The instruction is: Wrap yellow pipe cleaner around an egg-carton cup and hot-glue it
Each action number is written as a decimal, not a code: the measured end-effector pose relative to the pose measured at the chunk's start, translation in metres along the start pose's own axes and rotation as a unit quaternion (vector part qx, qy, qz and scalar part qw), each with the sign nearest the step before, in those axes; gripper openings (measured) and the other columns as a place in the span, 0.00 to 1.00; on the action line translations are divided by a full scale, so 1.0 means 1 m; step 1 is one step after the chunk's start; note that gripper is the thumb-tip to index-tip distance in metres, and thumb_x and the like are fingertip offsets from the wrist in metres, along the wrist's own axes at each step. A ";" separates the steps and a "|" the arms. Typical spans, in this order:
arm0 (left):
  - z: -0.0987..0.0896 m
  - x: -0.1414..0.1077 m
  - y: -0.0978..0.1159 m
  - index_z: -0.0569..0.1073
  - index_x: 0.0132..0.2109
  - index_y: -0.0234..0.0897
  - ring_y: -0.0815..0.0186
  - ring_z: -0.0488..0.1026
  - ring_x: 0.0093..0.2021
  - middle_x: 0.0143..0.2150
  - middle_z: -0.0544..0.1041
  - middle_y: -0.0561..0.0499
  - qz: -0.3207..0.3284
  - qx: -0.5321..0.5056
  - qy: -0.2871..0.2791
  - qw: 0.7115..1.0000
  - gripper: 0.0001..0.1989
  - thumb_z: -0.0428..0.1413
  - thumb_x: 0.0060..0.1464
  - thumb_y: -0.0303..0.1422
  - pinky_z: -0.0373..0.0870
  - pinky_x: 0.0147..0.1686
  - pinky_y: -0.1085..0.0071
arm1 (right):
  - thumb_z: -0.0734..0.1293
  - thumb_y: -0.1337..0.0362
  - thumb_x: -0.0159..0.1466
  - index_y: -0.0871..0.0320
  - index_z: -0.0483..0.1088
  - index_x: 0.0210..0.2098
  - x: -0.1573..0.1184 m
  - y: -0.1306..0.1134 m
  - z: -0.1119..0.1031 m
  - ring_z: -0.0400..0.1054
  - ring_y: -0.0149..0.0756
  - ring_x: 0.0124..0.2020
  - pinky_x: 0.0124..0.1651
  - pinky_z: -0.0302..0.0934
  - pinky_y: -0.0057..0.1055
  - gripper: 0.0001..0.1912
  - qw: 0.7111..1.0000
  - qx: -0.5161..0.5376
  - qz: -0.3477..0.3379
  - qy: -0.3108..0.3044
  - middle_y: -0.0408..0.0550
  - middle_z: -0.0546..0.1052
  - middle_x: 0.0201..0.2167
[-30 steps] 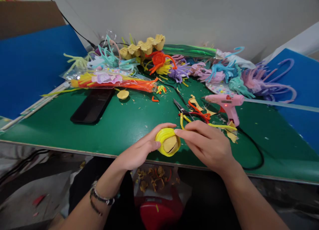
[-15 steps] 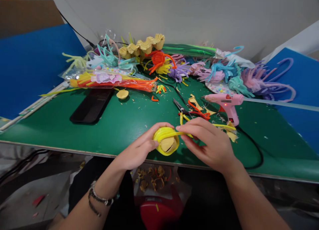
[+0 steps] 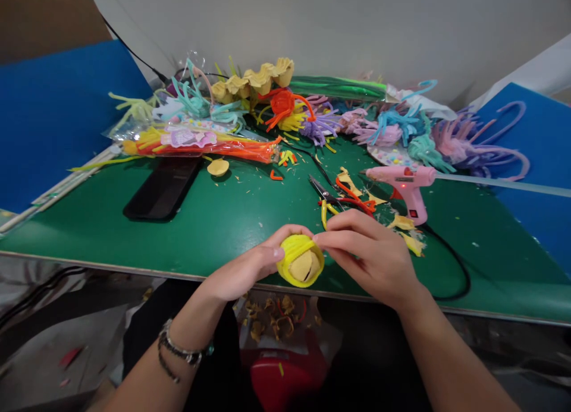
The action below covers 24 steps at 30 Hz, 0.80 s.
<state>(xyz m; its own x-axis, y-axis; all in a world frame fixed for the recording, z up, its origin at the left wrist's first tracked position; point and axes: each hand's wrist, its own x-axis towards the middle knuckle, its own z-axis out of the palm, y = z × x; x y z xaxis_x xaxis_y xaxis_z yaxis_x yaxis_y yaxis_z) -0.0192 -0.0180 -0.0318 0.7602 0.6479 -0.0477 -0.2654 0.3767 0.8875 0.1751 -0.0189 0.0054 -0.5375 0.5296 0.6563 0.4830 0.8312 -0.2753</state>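
Observation:
A tan egg-carton cup (image 3: 305,266) with a slit in it is ringed by coils of yellow pipe cleaner (image 3: 294,245). My left hand (image 3: 254,260) grips this wrapped cup from its left side, thumb on the coils, above the table's front edge. On the other side my right hand (image 3: 372,251) pinches the pipe cleaner with thumb and forefinger, close against the cup's upper right. Just beyond the right hand lie black-bladed scissors (image 3: 326,193) with handles partly hidden among pipe cleaner pieces.
A pink glue gun (image 3: 404,183) with a lit red light rests to the right, its black cable (image 3: 464,269) curving toward the front edge. A black phone (image 3: 163,192) lies left. Bagged pipe cleaners (image 3: 214,149) and an egg carton strip (image 3: 261,79) line the back.
The strand that stretched from the cup to my right hand now lies wrapped against it. The cup has turned and dropped slightly to the right; my right fingers have come closer.

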 end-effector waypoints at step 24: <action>0.008 0.001 0.010 0.61 0.44 0.39 0.64 0.59 0.38 0.38 0.65 0.53 -0.014 0.169 0.060 0.984 0.18 0.44 0.42 0.29 0.55 0.40 0.70 | 0.60 0.69 0.63 0.58 0.70 0.32 0.002 -0.003 0.001 0.65 0.28 0.30 0.33 0.62 0.24 0.07 1.000 -0.003 -0.003 -0.027 0.45 0.71 0.27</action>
<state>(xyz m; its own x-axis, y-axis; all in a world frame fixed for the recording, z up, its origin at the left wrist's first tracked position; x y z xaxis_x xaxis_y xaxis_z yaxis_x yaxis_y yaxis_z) -0.0167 -0.0185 -0.0194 0.6830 0.7219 -0.1111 -0.0176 0.1683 0.9856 0.1722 -0.0203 0.0069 -0.5764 0.5333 0.6192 0.4839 0.8333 -0.2673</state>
